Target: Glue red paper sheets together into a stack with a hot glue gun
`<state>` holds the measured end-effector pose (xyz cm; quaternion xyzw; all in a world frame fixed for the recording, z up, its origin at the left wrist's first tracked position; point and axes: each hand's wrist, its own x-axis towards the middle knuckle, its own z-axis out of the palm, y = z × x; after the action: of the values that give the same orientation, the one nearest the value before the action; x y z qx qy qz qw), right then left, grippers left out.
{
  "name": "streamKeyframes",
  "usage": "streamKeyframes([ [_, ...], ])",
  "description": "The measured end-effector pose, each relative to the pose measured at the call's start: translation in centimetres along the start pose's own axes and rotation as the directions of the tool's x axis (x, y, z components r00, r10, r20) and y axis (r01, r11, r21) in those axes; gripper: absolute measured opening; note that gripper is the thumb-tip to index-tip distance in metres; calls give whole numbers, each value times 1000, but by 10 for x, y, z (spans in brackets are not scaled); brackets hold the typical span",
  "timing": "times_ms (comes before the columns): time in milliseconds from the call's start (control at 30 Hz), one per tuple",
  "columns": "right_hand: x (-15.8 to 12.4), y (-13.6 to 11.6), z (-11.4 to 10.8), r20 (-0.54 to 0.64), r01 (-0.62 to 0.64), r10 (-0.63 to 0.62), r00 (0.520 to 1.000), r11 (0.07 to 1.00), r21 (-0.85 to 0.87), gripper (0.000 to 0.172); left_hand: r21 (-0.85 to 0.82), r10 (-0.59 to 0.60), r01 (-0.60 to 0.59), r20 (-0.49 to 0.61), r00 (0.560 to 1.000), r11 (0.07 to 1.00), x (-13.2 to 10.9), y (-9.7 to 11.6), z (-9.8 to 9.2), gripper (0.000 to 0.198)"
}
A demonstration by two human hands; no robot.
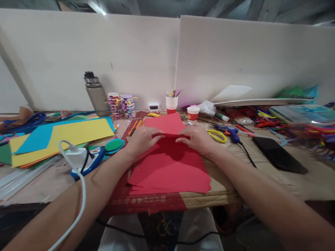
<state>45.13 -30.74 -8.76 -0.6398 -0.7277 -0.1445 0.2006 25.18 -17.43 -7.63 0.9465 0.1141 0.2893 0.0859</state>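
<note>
My left hand (pixel 145 140) and my right hand (pixel 196 138) face each other over the cardboard-covered table. Between them they pinch a red paper sheet (pixel 165 122), thumbs on the near side and the other fingers mostly behind it. The sheet is raised and casts a shadow below. Under it lies a loose stack of red paper (pixel 168 175), its near edges slightly fanned out. Left of my left hand are an orange-and-black cutter (pixel 135 127) and a green paper disc (pixel 114 145). Yellow-handled scissors (pixel 217 136) lie to the right of my right hand.
Yellow and blue paper sheets (pixel 69 135) spread at left, beside a white charger (pixel 76 157) with a cable across my left forearm. A bottle (pixel 95 94) and paper cups (pixel 193 113) stand behind. A blue glue gun (pixel 233 135) and black phone (pixel 278 154) lie right.
</note>
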Motion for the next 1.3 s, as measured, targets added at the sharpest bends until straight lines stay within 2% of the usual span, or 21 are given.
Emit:
streamKeyframes([
  [67,-1,3,-6,-22,-57,57,998,998,-15,17,-2,-12,12,-99,995,1000,1,0,-6,21],
  [167,-4,8,-12,-63,-204,206,977,978,30,18,-73,-77,64,-190,979,995,3,1,-14,23],
  [267,-7,12,-14,-122,-269,316,941,915,299,19,-229,-111,64,-200,973,971,6,0,-18,28],
  [367,-8,12,-15,-90,-231,374,923,724,650,21,-333,-155,89,-177,972,939,8,-10,-16,32],
  [467,-7,11,-16,-28,-205,422,906,496,844,25,-386,-237,150,-189,953,910,9,-25,-12,35],
  [533,-6,10,-18,-3,-202,464,886,392,898,26,-410,-283,181,-204,937,894,9,-31,-13,38],
  [633,-6,12,-23,3,-192,532,847,302,934,26,-426,-327,205,-237,915,881,9,-31,-20,36],
  [700,-6,15,-26,-1,-188,567,824,276,943,27,-444,-351,213,-255,901,870,8,-27,-26,32],
  [867,-8,31,-26,-14,-188,589,808,280,941,37,-444,-403,250,-292,867,860,8,-18,-34,30],
  [933,-7,36,-23,-23,-177,635,772,251,952,39,-465,-443,270,-316,839,843,8,-18,-34,31],
  [1000,-7,37,-20,-20,-165,658,753,217,962,37,-559,-490,248,-336,805,791,9,-17,-33,31],
  [1067,-6,33,-18,8,-165,629,777,192,967,34,-694,-527,170,-341,779,700,10,-15,-32,32],
  [1167,-5,22,-13,80,-188,498,863,170,967,34,-826,-553,26,-353,754,563,13,-12,-29,36],
  [1233,-5,16,-8,117,-193,416,902,146,970,37,-869,-555,-39,-349,755,493,15,-11,-25,40],
  [1300,-4,11,-3,133,-194,407,904,114,974,36,-905,-552,-55,-304,777,421,16,-10,-21,46],
])
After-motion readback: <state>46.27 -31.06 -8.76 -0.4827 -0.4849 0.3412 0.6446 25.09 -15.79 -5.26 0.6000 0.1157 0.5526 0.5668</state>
